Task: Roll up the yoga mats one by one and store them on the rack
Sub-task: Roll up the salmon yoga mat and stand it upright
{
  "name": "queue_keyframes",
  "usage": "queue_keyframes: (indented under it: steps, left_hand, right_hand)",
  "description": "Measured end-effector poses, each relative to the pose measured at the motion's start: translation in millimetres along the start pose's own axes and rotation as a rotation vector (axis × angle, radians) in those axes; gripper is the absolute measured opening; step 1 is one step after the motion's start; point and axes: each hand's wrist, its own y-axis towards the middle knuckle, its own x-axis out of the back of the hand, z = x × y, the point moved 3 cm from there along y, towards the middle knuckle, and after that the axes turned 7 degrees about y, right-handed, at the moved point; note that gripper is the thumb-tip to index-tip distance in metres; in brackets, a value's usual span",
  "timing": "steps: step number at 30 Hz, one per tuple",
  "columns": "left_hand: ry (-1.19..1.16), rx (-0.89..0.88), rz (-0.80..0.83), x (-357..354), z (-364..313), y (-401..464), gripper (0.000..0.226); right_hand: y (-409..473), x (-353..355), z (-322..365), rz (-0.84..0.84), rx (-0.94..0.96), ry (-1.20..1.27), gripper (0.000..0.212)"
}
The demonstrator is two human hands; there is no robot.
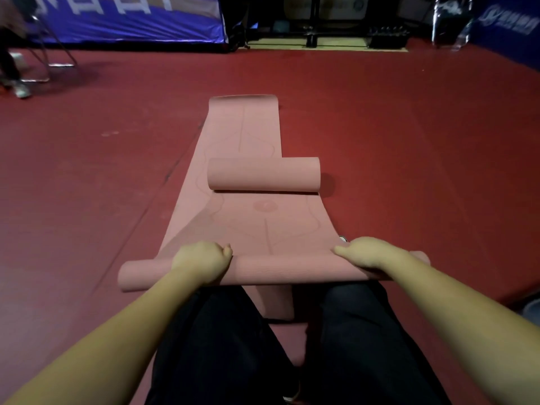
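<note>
Red gym floor [394, 118], pink mat [242, 135], blue banner [131, 21] behind.

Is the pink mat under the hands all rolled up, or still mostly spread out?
Mostly spread: only the near end of the mat is rolled, under both hands, left and right.

Both my arms reach straight out in front of me, bare from the elbow down. My left grip [201, 263] is a curled fist, knuckles up, with my thumb poking out on the inner side. My right grip [363, 254] is curled too, fingers bent down and my thumb pointing in toward my left grip. The two grips sit side by side at the same height, well apart. My legs [222, 346] in dark trousers are below my grips, knees spread.
</note>
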Motion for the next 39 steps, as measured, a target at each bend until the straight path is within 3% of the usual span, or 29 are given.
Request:
queue_keyframes:
  steps: [4, 7, 11, 17, 23, 27, 35, 39]
  left_hand:
    - [-0.019, -0.022, 0.167, 0.1, 1.6, 10.3, 0.045]
    - [-0.019, -0.021, 0.232, 1.5, 1.0, 16.3, 0.046]
    - [-0.068, -0.013, 0.272, 2.8, -0.9, 21.8, 0.054]
    - [-0.143, -0.012, 0.228, 7.7, -3.5, 17.0, 0.036]
    - [-0.337, 0.124, -0.048, -0.3, 5.8, 6.6, 0.035]
    - [-0.203, 0.063, -0.285, -6.2, -6.1, -9.3, 0.047]
    - [-0.084, -0.016, -0.161, 11.5, -10.3, -3.1, 0.054]
    - [-0.1, -0.009, 0.013, 23.8, -6.3, 2.7, 0.06]
  right_hand:
    - [3.6, -9.3, -3.1, -0.383, 0.154, 0.003, 0.035]
    - [-5.1, -20.2, -2.8, -0.587, 0.196, -0.019, 0.041]
    - [-17.0, -44.6, -8.0, -0.711, 0.272, -0.07, 0.052]
    - [-11.0, -48.6, -8.8, -0.763, 0.281, -0.061, 0.052]
    - [1.4, -34.1, -1.4, -0.681, 0.221, -0.107, 0.047]
    - [9.8, -27.5, -1.2, -0.617, 0.165, -0.098, 0.051]
    - [12.4, 1.4, 7.9, -0.344, 0.101, -0.117, 0.065]
    - [6.9, 12.8, 6.9, -0.17, 0.017, -0.043, 0.069]
